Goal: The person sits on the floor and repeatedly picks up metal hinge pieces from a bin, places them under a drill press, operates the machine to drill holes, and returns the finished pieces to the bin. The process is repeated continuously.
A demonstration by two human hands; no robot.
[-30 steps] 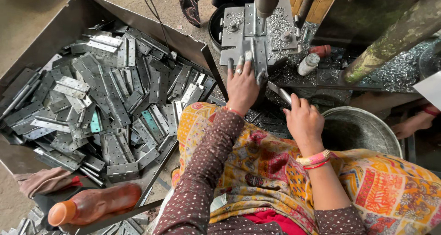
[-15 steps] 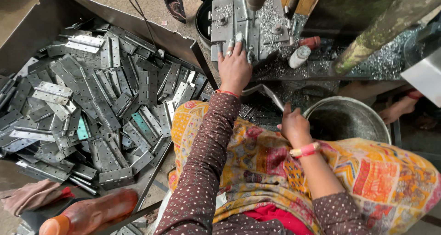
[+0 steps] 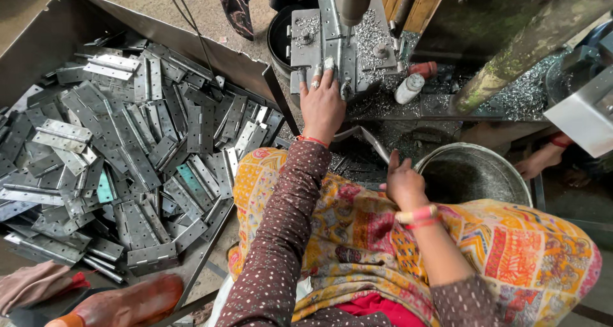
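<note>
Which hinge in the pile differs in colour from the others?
The teal hinge low in the pile's left half; the hinges around it are bare grey metal.

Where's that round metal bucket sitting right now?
The bucket sits at the right of the head view, just beyond the right hand, below the drill table strewn with metal shavings.

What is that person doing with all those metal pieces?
A person sits at a small drilling machine. Their left hand presses on a metal piece on the machine's plate, right under the drill. Their right hand rests by the rim of a metal bucket. Beside them, a big tray is heaped with grey metal hinges. Shiny metal shavings lie around the machine.
</note>
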